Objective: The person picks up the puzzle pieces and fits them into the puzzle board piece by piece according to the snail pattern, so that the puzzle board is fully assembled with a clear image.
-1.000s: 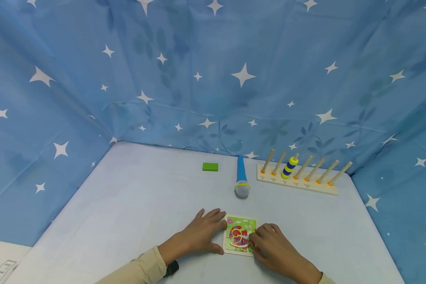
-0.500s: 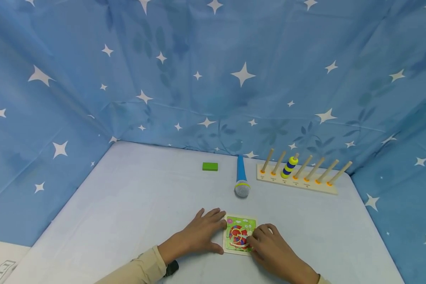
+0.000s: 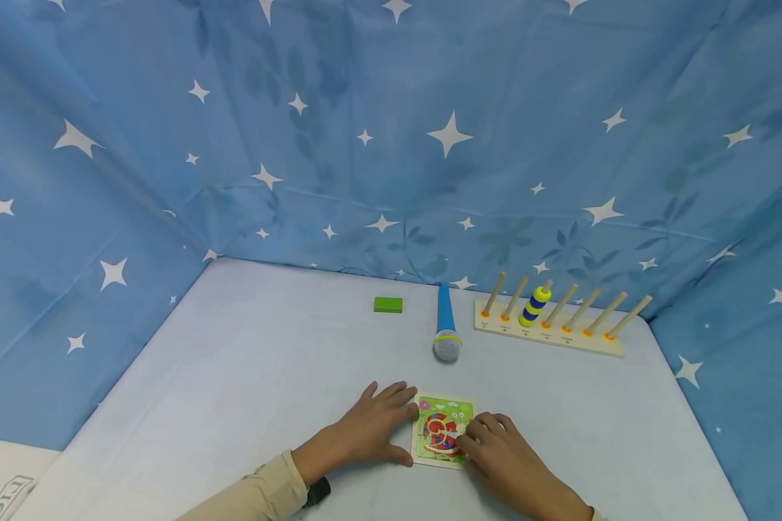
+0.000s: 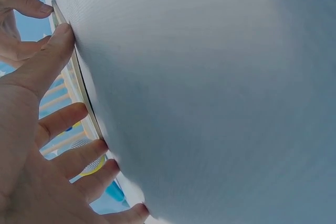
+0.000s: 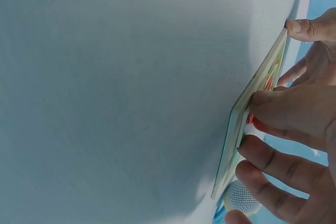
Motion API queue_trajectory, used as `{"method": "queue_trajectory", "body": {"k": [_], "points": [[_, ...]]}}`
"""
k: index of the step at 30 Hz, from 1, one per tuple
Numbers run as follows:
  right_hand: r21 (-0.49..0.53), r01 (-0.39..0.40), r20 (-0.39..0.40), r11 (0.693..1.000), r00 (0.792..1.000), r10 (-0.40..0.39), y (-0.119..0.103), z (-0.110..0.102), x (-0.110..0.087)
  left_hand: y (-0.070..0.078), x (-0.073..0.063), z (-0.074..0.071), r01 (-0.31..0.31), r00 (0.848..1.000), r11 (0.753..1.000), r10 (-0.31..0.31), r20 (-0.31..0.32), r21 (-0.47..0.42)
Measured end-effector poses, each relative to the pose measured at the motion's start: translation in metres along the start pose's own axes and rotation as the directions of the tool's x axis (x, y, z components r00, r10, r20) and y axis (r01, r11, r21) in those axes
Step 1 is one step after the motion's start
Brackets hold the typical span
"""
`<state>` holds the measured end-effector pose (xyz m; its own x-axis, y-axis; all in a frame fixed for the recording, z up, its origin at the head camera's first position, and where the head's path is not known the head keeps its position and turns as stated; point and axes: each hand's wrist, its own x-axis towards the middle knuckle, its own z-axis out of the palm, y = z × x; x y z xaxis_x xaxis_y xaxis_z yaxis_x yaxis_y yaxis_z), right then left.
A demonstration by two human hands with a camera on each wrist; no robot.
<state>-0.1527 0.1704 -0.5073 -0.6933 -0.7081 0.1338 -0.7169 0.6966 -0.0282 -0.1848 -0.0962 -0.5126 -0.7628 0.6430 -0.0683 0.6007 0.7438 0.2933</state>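
A small square jigsaw puzzle [image 3: 444,423] in a pale wooden tray lies near the front of the table, with a red, snail-like spiral figure on green. My left hand [image 3: 379,423] rests at its left side, fingers spread and thumb at the lower left corner; in the left wrist view the fingertips meet the tray's edge [image 4: 86,90]. My right hand [image 3: 503,456] covers the lower right corner. In the right wrist view its thumb [image 5: 262,99] and index fingertip come close together at the pieces; I cannot tell whether they pinch a piece or only press it.
Behind the puzzle lies a blue toy microphone [image 3: 446,329]. A green block [image 3: 388,305] sits to its left. At the back right stands a wooden peg board [image 3: 550,331], yellow and blue rings on one peg. A starry blue curtain [image 3: 391,145] surrounds the table.
My right fingers have shifted slightly left over the puzzle's lower right corner, and the red figure there looks more joined up. My left hand has kept its place.
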Motion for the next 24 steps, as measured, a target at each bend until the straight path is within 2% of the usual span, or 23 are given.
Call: {"method": "queue_trajectory", "body": {"k": [6,13,19,24], "points": [[0.025,-0.018,0.023,1.0,1.0,0.017,-0.0003,0.0004,0.0004,-0.0004,-0.0001,0.0015,-0.007,1.0,1.0,0.007,-0.008,0.004],[0.035,-0.01,0.004,0.999,1.0,0.01,-0.0002,-0.003,0.0043,-0.0026,0.0006,0.0027,-0.016,1.0,1.0,0.016,-0.014,0.019],[0.057,-0.033,0.035,0.998,0.999,0.031,0.0023,-0.0031,0.0023,-0.0017,0.0028,0.0051,-0.011,1.0,1.0,0.011,-0.012,0.011],[0.057,-0.015,0.002,0.998,1.0,0.014,0.0029,-0.0024,0.0019,-0.0023,0.0027,0.0049,-0.008,1.0,1.0,0.008,-0.005,0.014]]}}
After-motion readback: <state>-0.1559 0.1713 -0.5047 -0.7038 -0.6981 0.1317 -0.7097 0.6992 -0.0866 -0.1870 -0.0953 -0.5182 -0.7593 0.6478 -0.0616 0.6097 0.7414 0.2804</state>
